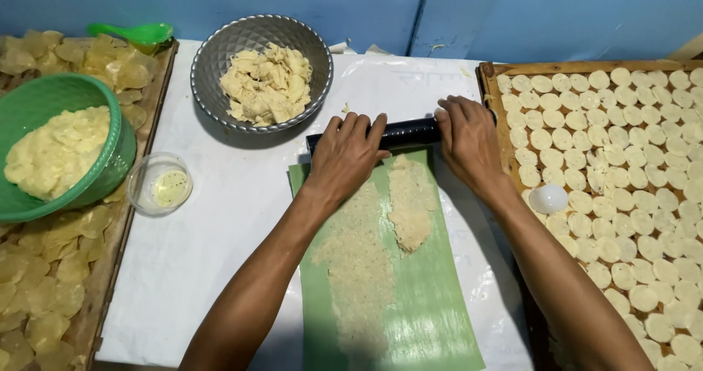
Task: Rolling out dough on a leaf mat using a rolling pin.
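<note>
Looking down from my head: my left hand and right hand press flat, fingers spread, on the black roller, neither closed around it. Its long axis runs left to right, tilted slightly, at the far end of the green sheet. Flattened dough lies just below it, beside the tray of discs.

Single head camera, looking steeply down, close over table.
</note>
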